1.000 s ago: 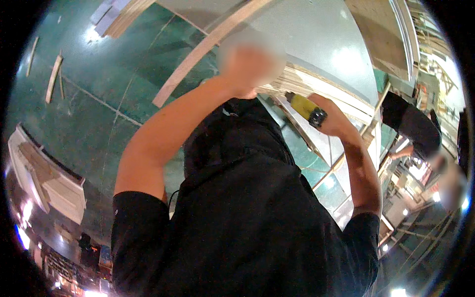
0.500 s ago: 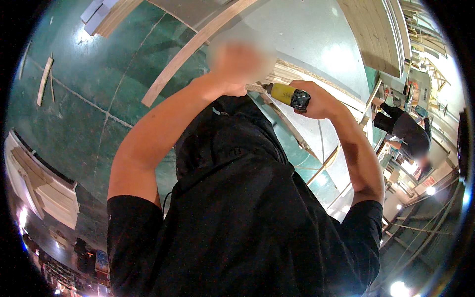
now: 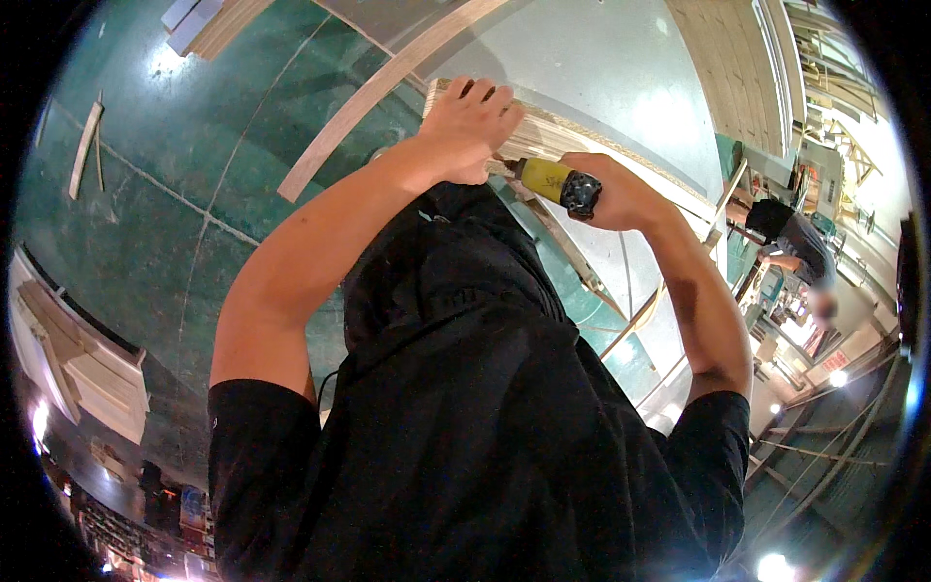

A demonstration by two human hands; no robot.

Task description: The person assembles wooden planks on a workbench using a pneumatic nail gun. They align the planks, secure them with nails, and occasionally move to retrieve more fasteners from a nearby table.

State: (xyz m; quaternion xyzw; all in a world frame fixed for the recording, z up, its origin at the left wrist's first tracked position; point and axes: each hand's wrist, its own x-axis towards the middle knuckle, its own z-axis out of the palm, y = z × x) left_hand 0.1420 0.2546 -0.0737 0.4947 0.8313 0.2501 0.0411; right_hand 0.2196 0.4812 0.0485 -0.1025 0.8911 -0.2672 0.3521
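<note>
My right hand is wrapped round a yellow-and-black power driver, which lies level and points left. Its bit ends close to the near edge of a long, layered wooden piece, beside my left thumb; whether the tip touches the wood I cannot tell. Over the left end of that piece lies my left hand, gripping it with the fingers bent over the top and slightly apart. The palm side is hidden.
A curved wooden strip runs past my left hand. Wide wooden panels stand at upper right. Loose sticks lie on the green floor. To the right, a co-worker bends beside cluttered benches. More boards are at far left.
The driver has shifted slightly left and up in my right hand, nearer to my left thumb. My left hand stays on the wood. The co-worker at the right has changed posture.
</note>
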